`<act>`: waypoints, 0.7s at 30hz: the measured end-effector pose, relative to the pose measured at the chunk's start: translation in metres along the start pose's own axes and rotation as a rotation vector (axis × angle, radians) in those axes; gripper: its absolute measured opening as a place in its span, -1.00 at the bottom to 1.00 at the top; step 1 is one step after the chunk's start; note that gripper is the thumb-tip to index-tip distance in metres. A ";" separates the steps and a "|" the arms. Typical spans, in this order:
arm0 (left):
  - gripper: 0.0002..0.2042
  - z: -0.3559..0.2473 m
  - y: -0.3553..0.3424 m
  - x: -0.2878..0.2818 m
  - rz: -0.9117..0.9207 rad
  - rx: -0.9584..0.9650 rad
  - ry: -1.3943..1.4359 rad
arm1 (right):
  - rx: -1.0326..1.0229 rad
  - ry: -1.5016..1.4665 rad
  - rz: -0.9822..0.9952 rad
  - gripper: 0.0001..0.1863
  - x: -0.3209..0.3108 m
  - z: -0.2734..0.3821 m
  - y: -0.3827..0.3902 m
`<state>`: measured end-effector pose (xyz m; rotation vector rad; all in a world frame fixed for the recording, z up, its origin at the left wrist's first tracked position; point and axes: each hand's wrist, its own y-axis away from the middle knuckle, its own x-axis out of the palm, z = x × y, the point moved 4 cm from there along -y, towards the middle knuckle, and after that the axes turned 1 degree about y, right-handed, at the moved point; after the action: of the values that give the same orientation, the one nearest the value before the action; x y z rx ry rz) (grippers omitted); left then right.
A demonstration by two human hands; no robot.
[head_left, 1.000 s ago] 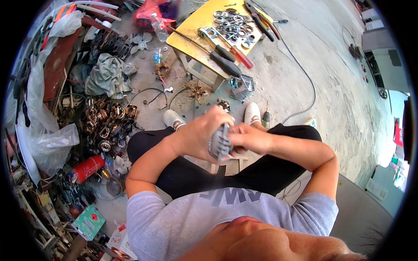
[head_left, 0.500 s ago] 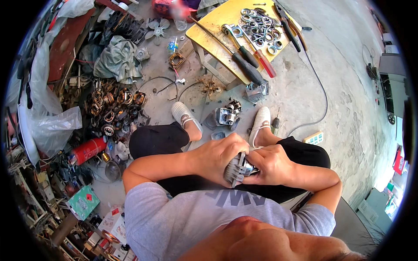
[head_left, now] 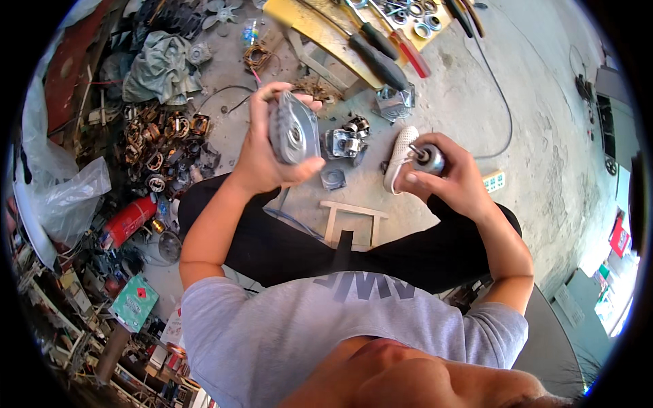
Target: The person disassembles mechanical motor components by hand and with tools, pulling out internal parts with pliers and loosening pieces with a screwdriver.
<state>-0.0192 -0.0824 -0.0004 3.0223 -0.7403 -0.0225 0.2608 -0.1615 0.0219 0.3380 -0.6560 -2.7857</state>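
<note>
My left hand (head_left: 257, 155) grips a grey finned metal motor housing (head_left: 299, 132), its fingers round the back edge and its thumb along the near rim. A round hole shows in the middle of the housing's face. Off to the right, my right hand (head_left: 464, 178) is closed round a silver cylindrical motor rotor (head_left: 430, 160) with a thin shaft sticking out. The two parts are well apart, both in the air above the floor. Between my hands, on the floor, sit a metal motor assembly (head_left: 345, 143) and a small grey square part (head_left: 333, 179).
A yellow-topped stand (head_left: 326, 34) ahead bears screwdrivers (head_left: 377, 61), pliers (head_left: 459, 15) and several bearings (head_left: 422, 29). Copper-wound coils (head_left: 156, 146) are heaped at left, near a red cylinder (head_left: 129, 221). A power strip (head_left: 494, 181) lies at right; a wooden frame (head_left: 350, 207) stands between my legs.
My hands have moved apart and forward; the housing and rotor, held together before, are now separate. The view has shifted, so the stand sits higher and the wooden frame shows.
</note>
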 end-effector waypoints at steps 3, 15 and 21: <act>-0.02 0.001 -0.015 0.001 0.066 0.007 0.315 | 0.025 0.084 0.025 -0.54 0.002 -0.008 -0.010; -0.05 0.019 -0.044 -0.025 0.025 -0.170 0.526 | 0.112 0.454 0.052 -0.42 0.056 -0.182 -0.051; -0.24 0.017 -0.052 -0.019 0.015 -0.235 0.939 | 0.461 0.464 0.034 -0.42 0.140 -0.286 -0.085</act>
<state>-0.0121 -0.0277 -0.0194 2.3639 -0.5772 1.1145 0.1928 -0.2452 -0.2897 1.0091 -1.1501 -2.3602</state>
